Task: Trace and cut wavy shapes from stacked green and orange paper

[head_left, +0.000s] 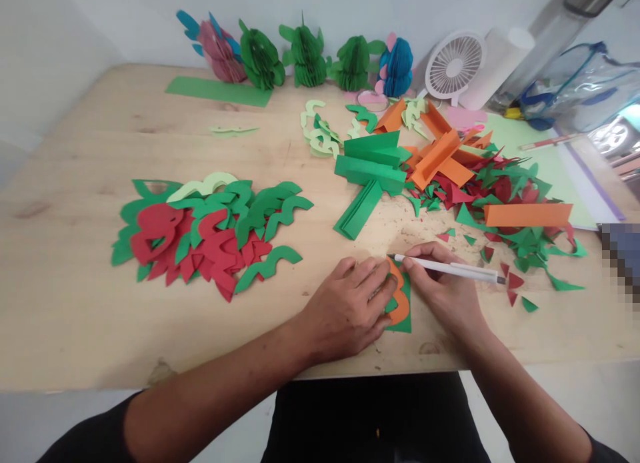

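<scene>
Pinching the white pen (453,269), my right hand (449,295) could nudge the orange cutout (400,308) across the green paper (407,285). My left hand (347,306), fingers outspread, may press too lightly.

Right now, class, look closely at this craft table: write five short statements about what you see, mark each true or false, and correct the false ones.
1. The right hand holds a white pen. True.
2. A pile of red and green cutouts lies to the left of the left hand. True.
3. The left hand hangs in the air, touching nothing. False: it rests on an orange cutout that lies over green paper.
4. All five paper figures along the wall are green. False: there are three green figures, a mostly pink figure and a mostly blue figure.
5. The white fan stands to the left of the blue figure. False: it stands to its right.
</scene>
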Demonstrator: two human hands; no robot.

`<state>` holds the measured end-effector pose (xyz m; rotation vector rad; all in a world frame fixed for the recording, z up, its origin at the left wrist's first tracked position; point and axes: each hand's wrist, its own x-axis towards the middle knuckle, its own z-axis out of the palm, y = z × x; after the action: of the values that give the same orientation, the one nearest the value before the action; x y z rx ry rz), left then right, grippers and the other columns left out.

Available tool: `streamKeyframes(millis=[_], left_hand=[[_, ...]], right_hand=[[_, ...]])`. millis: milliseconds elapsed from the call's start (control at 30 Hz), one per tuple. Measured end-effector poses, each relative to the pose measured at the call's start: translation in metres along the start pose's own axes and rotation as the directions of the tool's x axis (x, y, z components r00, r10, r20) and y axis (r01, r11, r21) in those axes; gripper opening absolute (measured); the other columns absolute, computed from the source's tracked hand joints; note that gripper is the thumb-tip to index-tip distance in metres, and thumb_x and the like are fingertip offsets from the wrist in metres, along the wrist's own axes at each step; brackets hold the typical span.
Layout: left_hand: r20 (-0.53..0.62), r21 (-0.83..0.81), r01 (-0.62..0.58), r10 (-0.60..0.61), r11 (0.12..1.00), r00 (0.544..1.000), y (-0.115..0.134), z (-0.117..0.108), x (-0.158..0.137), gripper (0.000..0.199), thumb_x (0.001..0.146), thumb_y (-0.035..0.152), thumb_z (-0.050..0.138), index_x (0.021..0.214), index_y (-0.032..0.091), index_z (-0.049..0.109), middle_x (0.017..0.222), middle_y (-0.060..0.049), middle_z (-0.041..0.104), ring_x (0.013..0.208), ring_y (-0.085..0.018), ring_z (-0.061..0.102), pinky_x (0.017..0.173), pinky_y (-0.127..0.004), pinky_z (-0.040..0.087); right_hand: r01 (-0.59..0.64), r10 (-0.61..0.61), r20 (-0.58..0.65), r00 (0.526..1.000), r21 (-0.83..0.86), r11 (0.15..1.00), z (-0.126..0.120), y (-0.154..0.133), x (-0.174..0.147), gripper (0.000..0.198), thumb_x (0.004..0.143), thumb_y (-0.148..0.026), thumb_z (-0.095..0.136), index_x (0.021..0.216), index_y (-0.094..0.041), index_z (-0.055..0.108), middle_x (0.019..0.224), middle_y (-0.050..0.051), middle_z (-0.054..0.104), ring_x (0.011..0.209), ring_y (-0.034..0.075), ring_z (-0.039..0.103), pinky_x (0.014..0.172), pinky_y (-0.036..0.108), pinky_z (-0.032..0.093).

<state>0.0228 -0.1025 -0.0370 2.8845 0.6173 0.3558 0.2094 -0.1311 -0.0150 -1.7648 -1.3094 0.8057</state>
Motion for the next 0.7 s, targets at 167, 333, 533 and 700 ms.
streamKeyframes(millis=[167,333,533,700], left_hand=[[-0.012,0.004,-0.002,0.002,1.000,1.000,0.0002,0.0002,-0.0004,0.045,0.097,0.038,0.043,0.129,0.010,0.054,0.132,-0.017,0.055,0.121,-0.031,0.049,0.091,-0.044,0.039],[-0.012,0.005,-0.001,0.001,1.000,1.000,0.0005,0.0003,-0.0003,0.045,0.096,0.038,0.045,0.129,0.010,0.054,0.131,-0.017,0.056,0.120,-0.031,0.049,0.091,-0.044,0.040],[-0.015,-0.002,0.001,-0.001,1.000,1.000,0.0006,-0.0003,0.0001,0.044,0.096,0.037,0.045,0.128,0.009,0.055,0.131,-0.018,0.056,0.121,-0.031,0.049,0.092,-0.045,0.041],[-0.009,-0.007,0.000,0.000,1.000,1.000,0.0007,-0.0005,0.0000,0.045,0.096,0.038,0.046,0.130,0.009,0.055,0.132,-0.018,0.056,0.121,-0.032,0.049,0.092,-0.045,0.042]], right_hand=[[-0.001,0.001,0.017,1.000,0.003,1.000,0.0012,0.0036,-0.0001,0.015,0.079,-0.035,0.065,0.077,-0.021,0.064,0.065,-0.001,0.064,0.052,0.011,0.053,0.046,0.021,0.041],[-0.011,0.011,0.012,1.000,-0.001,1.000,0.0009,0.0057,-0.0013,0.016,0.081,-0.036,0.064,0.079,-0.021,0.064,0.067,0.000,0.065,0.053,0.011,0.054,0.047,0.022,0.041],[0.007,-0.007,0.018,1.000,-0.029,1.000,0.0013,0.0033,-0.0015,0.015,0.081,-0.035,0.063,0.079,-0.020,0.063,0.065,-0.001,0.065,0.051,0.011,0.053,0.047,0.021,0.041],[0.018,-0.015,0.038,0.999,-0.066,0.998,0.0007,0.0043,-0.0023,0.016,0.083,-0.036,0.062,0.080,-0.021,0.063,0.067,0.000,0.066,0.052,0.011,0.054,0.048,0.022,0.042]])
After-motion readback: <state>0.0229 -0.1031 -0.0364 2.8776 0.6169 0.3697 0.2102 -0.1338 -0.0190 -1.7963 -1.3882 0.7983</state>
